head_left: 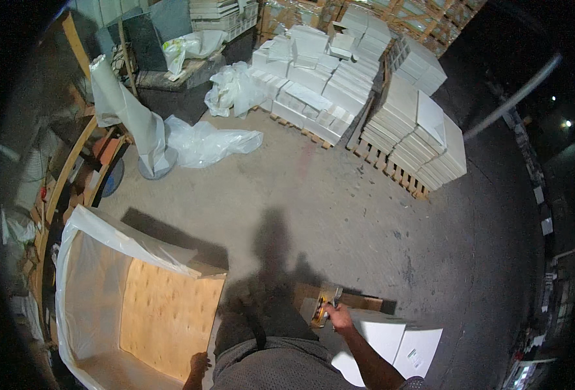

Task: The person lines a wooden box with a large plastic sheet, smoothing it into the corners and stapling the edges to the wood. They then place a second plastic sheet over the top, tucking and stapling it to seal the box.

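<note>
My right hand (340,318) is closed round a tape gun (322,311) with yellow and silvery parts, held low in front of me. Below and beside it stands a white carton (372,337) with a small label on one side. A brown cardboard piece (364,301) lies just beyond the hand, partly hidden. My left hand (199,365) hangs near the right edge of a plywood crate (170,311), its fingers loosely bent and nothing visible in them. Translucent plastic sheeting lines that crate's walls and folds over its rim.
Strapped white cartons (424,123) stand on a pallet at the right, beside a larger stack (313,78). A plastic-wrapped roll (128,117) leans at the left, with loose sheeting (209,144) on the concrete floor. Wrapped wooden crates (424,19) line the back.
</note>
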{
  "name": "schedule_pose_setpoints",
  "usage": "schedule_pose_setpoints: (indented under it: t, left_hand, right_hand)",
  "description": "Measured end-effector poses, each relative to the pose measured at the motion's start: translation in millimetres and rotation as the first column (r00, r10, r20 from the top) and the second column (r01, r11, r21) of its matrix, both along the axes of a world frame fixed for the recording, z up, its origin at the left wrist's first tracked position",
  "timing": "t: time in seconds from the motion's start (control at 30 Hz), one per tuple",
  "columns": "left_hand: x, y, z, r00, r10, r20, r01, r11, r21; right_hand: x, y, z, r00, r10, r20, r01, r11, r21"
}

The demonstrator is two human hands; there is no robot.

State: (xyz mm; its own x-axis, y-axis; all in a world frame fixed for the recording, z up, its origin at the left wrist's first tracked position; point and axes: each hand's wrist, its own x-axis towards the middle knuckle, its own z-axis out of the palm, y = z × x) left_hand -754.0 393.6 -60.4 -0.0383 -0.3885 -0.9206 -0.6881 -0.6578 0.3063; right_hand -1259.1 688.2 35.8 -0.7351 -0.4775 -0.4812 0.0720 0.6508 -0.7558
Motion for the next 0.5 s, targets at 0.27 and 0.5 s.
schedule_pose_setpoints:
  t: [0.27, 0.5]
  left_hand:
    - [-39.4, 50.0, -59.2, 0.813, -0.562, 0.152, 0.580, 0.805, -0.124]
    - [-128.6, -28.6, -33.2, 0.918, -0.396, 0.012, 0.395, 0.915, -0.085]
  right_hand:
    - [-103.1, -40.1, -33.8, 0.999, -0.021, 0.033, 0.022, 0.999, -0.032]
    - [-135.9, -118.8, 36.1, 0.893, -0.336, 0.299, 0.331, 0.941, 0.068]
